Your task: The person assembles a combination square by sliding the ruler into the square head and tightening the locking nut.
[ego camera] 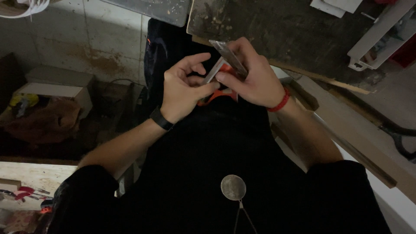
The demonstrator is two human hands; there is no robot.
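Note:
My left hand (184, 89) and my right hand (255, 76) meet in front of my body over my dark clothing. Between them is an orange-handled tool (216, 96) with a flat metal blade (229, 56) angling up and to the left. My right hand grips the blade and handle from the right. The thumb and fingertips of my left hand pinch a thin metal strip (212, 73) at the tool's left side. A black band is on my left wrist, a red one on my right.
A dirty dark board (294, 30) lies ahead on a bench, with a white metal frame (381, 39) at the top right. Wooden strips (355, 147) run along the right. Boxes and rags (47, 112) sit on the floor left. A round metal pendant (233, 187) hangs on my chest.

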